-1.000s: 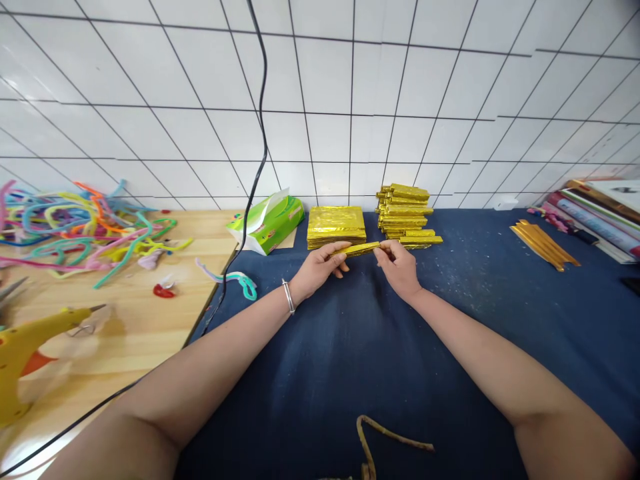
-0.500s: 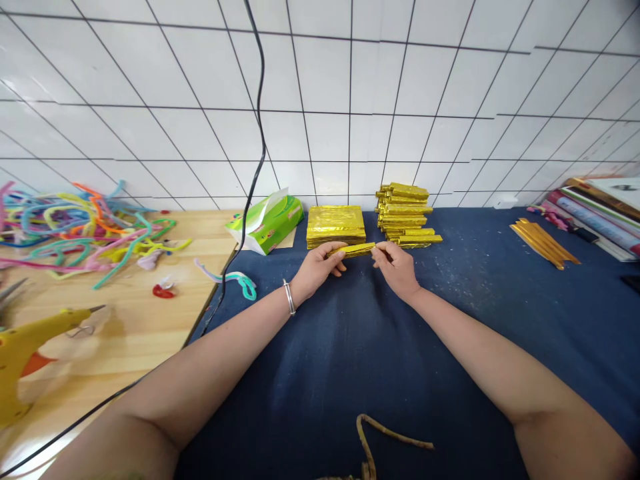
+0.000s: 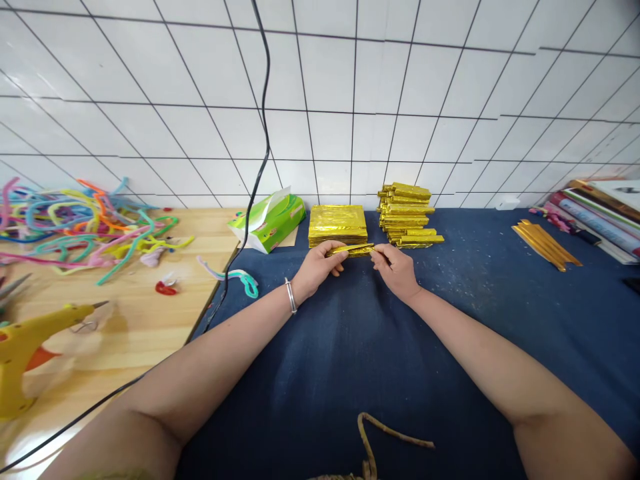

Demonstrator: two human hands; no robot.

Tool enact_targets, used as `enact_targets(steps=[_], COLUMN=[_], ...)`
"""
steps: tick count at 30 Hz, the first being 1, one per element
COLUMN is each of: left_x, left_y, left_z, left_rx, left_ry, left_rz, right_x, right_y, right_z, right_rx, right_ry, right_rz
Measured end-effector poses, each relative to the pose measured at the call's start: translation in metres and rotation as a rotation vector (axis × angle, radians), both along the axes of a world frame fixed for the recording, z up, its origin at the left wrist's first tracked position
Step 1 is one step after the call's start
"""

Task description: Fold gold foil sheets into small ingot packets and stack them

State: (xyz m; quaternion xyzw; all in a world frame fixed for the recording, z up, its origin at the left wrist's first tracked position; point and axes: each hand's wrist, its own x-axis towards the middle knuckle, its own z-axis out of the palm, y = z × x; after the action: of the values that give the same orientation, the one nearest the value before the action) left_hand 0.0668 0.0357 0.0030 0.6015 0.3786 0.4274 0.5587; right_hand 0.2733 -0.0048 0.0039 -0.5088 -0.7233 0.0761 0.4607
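Observation:
A narrow folded strip of gold foil paper (image 3: pixel 354 249) is stretched between my two hands, just above the dark blue cloth. My left hand (image 3: pixel 323 265), with a silver bangle at its wrist, pinches the strip's left end. Its right end sits between the thumb and fingers of my right hand (image 3: pixel 395 267). Right behind my left hand lies a flat stack of gold foil paper (image 3: pixel 338 221). Behind my right hand rises a pile of folded gold strips (image 3: pixel 405 212).
A green tissue pack (image 3: pixel 275 220) stands left of the stack, crossed by a black cable (image 3: pixel 263 133). Colourful pipe cleaners (image 3: pixel 85 227) and a yellow glue gun (image 3: pixel 40 333) lie on the wooden table. To the right are gold strips (image 3: pixel 546 244) and books (image 3: pixel 595 217); a brown stem (image 3: pixel 395 437) lies in front.
The gold strip between my hands now looks thinner and flatter, its layers turned slightly. Both hands stay in nearly the same place, and the view has shifted a little.

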Motion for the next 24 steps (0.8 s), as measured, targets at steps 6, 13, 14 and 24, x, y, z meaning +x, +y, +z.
enact_targets(steps=[6, 13, 14, 24], left_x=[0.0006, 0.0014, 0.0013, 0.0008], left_y=[-0.0026, -0.0021, -0.0019, -0.0023], left_z=[0.0023, -0.0001, -0.0003, 0.0023], left_rx=[0.027, 0.025, 0.024, 0.031], left_ry=[-0.008, 0.029, 0.031, 0.014], left_rz=[0.002, 0.016, 0.014, 0.029], right_x=[-0.0001, 0.0011, 0.0013, 0.0025], right_y=[-0.0011, -0.0004, -0.0002, -0.0005], right_z=[0.0000, -0.0029, -0.0030, -0.0034], right_rx=[-0.016, -0.034, -0.035, 0.012], right_ry=[-0.016, -0.020, -0.023, -0.170], right_rz=[0.009, 0.005, 0.004, -0.039])
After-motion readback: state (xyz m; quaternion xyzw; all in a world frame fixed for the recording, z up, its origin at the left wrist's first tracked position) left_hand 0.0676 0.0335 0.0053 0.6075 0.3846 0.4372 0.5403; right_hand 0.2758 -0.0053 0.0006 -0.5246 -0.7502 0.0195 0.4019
